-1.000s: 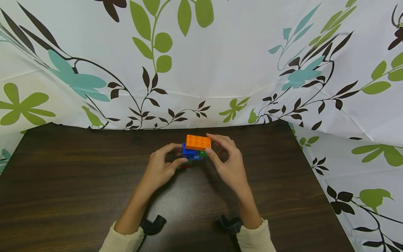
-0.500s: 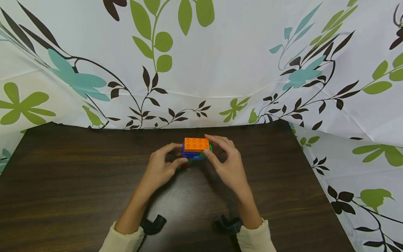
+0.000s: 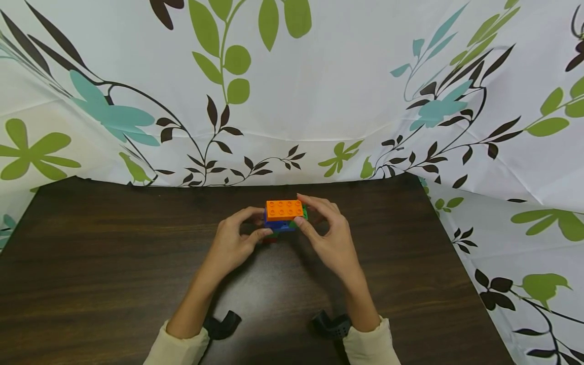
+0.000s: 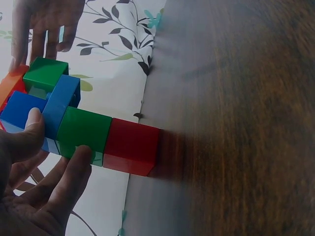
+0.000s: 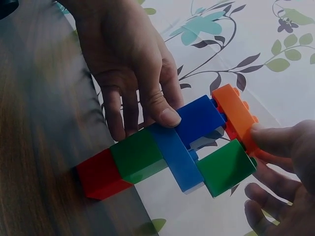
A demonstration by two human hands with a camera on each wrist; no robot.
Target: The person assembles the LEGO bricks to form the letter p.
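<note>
A tower of toy building bricks stands on the table. At its foot is a red brick [image 4: 130, 147], with a green brick [image 4: 84, 130] above it. A long blue brick [image 5: 178, 160] lies across these, carrying a dark blue brick [image 5: 201, 120] on one side and a second green brick [image 5: 226, 168] on the other. My left hand [image 3: 234, 241] holds the tower at its blue and lower green bricks, thumb in front. An orange brick [image 3: 284, 209] spans the top, studs up. My right hand [image 3: 330, 238] pinches its right end. A bit of red shows beneath the orange brick.
The dark wood table [image 3: 114, 274] runs back to a leaf-patterned curtain [image 3: 347, 91] close behind the tower. More of that fabric hangs along the table's right side. A black wrist mount [image 3: 223, 325] sits at the left wrist, another mount [image 3: 330, 324] at the right.
The orange brick has shifted slightly left and toward the person, and now lies straighter over the dark blue brick. My right hand moved with it, while the left stayed in place.
</note>
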